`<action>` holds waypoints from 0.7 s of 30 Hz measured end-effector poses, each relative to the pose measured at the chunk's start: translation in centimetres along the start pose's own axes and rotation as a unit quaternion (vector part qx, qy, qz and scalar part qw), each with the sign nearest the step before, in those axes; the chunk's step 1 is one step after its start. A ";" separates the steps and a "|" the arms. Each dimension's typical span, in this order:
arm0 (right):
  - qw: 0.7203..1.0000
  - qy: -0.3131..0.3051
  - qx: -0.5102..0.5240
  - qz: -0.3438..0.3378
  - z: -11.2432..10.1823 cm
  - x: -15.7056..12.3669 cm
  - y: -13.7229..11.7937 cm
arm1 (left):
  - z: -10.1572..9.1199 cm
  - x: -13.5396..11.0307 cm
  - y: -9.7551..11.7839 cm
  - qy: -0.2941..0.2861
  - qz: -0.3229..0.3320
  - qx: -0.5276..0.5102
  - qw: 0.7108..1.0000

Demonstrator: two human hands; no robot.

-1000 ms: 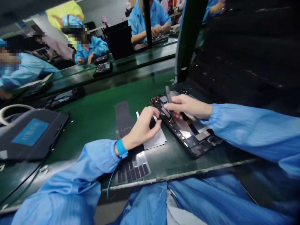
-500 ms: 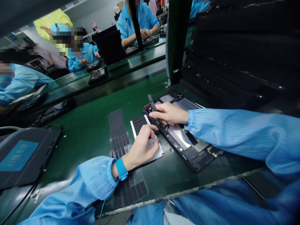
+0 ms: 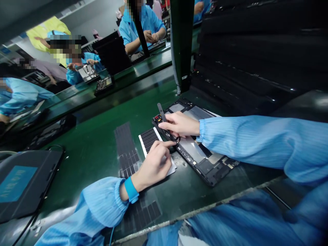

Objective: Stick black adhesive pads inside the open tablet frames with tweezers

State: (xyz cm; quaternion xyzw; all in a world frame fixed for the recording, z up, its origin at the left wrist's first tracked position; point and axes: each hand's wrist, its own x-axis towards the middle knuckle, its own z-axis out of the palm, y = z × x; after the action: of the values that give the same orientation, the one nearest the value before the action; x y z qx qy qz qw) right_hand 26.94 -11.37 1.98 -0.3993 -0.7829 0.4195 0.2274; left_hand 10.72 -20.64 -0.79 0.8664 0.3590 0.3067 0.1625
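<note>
My right hand [image 3: 179,123] is closed around dark tweezers [image 3: 161,110], whose flat rear end sticks up above the fingers. The tips point down at the long left edge of an opened tablet [image 3: 194,143], which lies with its inside facing up. My left hand [image 3: 156,160] has its index finger stretched to that same edge, close by the tips; the other fingers are curled and nothing shows in them. Whether the fingertip presses on a small part cannot be made out. Partly under my left hand lies a white sheet of black adhesive strips [image 3: 149,139].
More black strips on clear film [image 3: 125,150] lie left of the sheet. A dark case with a blue label [image 3: 17,184] sits at far left. Stacked black trays [image 3: 256,61] rise at right behind a green post [image 3: 181,44]. Co-workers in blue sit across the bench.
My left index finger has straightened and reached to the tablet's edge beside the tweezers. My right hand keeps its hold at about the same spot. The view has shifted slightly.
</note>
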 end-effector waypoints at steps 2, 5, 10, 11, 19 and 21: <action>1.000 0.001 -0.008 -0.004 0.0 0.0 -0.1 | -0.1 0.0 0.0 -0.027 0.012 0.020 0.999; 0.999 0.011 -0.027 -0.023 0.1 0.0 -0.1 | -0.2 0.0 0.1 -0.059 0.040 0.073 0.995; 0.999 0.019 -0.025 -0.038 0.2 0.0 0.0 | -0.2 0.0 0.2 -0.072 0.054 0.172 0.981; 1.000 0.016 -0.009 -0.025 0.2 0.0 0.1 | -0.1 0.0 0.2 -0.066 0.045 0.186 0.979; 0.993 -0.001 0.112 0.036 0.2 0.2 0.0 | -0.3 0.0 1.0 -0.126 0.087 0.273 0.950; 0.990 -0.007 0.133 0.041 0.2 0.2 0.0 | -0.4 -0.2 1.3 -0.141 0.113 0.264 0.948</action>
State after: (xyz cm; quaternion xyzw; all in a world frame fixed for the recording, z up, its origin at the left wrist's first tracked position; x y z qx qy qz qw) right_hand 26.64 -11.30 1.87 -0.3942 -0.7048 0.5317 0.2553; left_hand 11.08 -21.68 0.10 0.9474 0.3007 0.0923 -0.0585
